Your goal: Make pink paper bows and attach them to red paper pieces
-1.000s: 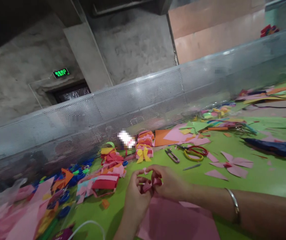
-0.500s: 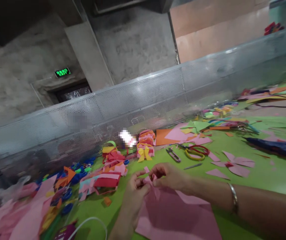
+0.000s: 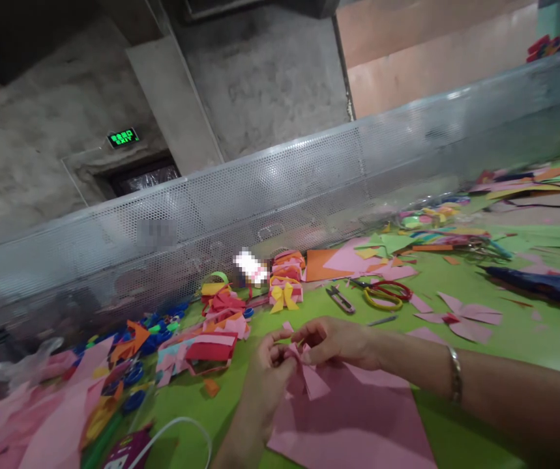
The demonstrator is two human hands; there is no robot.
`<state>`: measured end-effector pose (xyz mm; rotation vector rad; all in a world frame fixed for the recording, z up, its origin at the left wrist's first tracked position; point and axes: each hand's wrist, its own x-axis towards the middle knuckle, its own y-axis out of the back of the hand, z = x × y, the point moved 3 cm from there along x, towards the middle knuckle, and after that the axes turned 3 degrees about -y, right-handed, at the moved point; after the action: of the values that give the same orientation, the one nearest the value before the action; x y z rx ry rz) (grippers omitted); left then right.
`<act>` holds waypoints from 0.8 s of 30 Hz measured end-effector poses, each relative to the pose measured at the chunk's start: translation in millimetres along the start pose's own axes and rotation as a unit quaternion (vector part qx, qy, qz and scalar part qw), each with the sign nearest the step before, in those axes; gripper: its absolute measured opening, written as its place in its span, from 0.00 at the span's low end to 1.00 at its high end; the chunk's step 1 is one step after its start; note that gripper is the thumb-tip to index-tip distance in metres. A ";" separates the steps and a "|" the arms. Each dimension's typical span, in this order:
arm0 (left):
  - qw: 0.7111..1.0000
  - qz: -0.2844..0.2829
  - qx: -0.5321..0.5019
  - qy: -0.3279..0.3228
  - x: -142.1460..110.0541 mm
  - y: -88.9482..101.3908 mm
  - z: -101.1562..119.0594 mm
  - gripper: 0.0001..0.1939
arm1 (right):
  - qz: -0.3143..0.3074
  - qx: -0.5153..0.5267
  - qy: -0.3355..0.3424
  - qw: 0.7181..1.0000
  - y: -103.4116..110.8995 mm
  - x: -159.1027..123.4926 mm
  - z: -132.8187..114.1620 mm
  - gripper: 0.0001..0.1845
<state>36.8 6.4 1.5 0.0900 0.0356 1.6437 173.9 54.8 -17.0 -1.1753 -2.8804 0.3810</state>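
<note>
My left hand (image 3: 266,374) and my right hand (image 3: 334,341) meet over the green table (image 3: 519,348), both pinching a small folded pink paper piece (image 3: 304,378) between the fingertips. Its pleated end fans out below my fingers. Under my hands lies a large pink paper sheet (image 3: 358,426). A silver bangle (image 3: 454,382) circles my right wrist.
Red and yellow scissors (image 3: 382,294) and small snips (image 3: 341,299) lie behind my hands. Finished paper bows (image 3: 284,286) and a pink paper flower (image 3: 463,317) sit on the table. A blue glue gun (image 3: 536,283) lies right; paper scraps pile left. A perforated metal barrier (image 3: 270,195) borders the table.
The pink piece has been gathered tighter between both hands and now fans out below the pinch. My hands shifted slightly up and right; the view tilted a little.
</note>
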 end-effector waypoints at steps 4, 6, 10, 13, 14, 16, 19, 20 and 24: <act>1.000 0.002 0.006 0.000 3.7 5.1 -4.9 0.22 | -0.002 0.014 -0.008 1.000 2.2 -0.3 1.5 0.23; 1.000 0.004 0.007 0.001 5.1 7.1 -6.9 0.22 | 0.008 0.010 -0.003 1.000 3.6 -0.5 0.9 0.24; 1.000 0.006 -0.004 0.011 5.6 7.4 -8.1 0.22 | 0.029 -0.014 0.002 0.999 5.5 0.7 0.0 0.23; 0.999 0.003 -0.039 0.032 4.4 5.4 -8.5 0.24 | 0.043 -0.020 -0.009 0.999 7.1 3.3 2.1 0.24; 0.998 -0.001 -0.050 0.034 3.8 4.4 -8.1 0.25 | 0.050 -0.019 -0.011 0.999 7.9 4.3 3.1 0.24; 0.997 -0.008 -0.063 0.035 2.2 2.6 -6.9 0.26 | 0.062 -0.017 -0.002 0.998 9.5 6.1 4.5 0.24; 0.998 -0.014 -0.057 0.037 -0.5 0.1 -4.3 0.26 | 0.066 -0.024 0.015 0.997 9.7 7.4 5.1 0.22; 0.998 -0.015 -0.054 0.038 -1.4 -0.7 -3.5 0.26 | 0.066 -0.026 0.018 0.997 9.0 7.3 4.9 0.22; 0.998 -0.024 -0.055 0.034 -2.2 -3.7 -1.7 0.25 | 0.085 -0.061 0.028 0.994 4.4 5.6 1.6 0.23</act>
<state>40.4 4.5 -0.6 -0.0500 0.0001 1.5976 172.8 61.4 -20.0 -1.4317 -2.7993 0.1727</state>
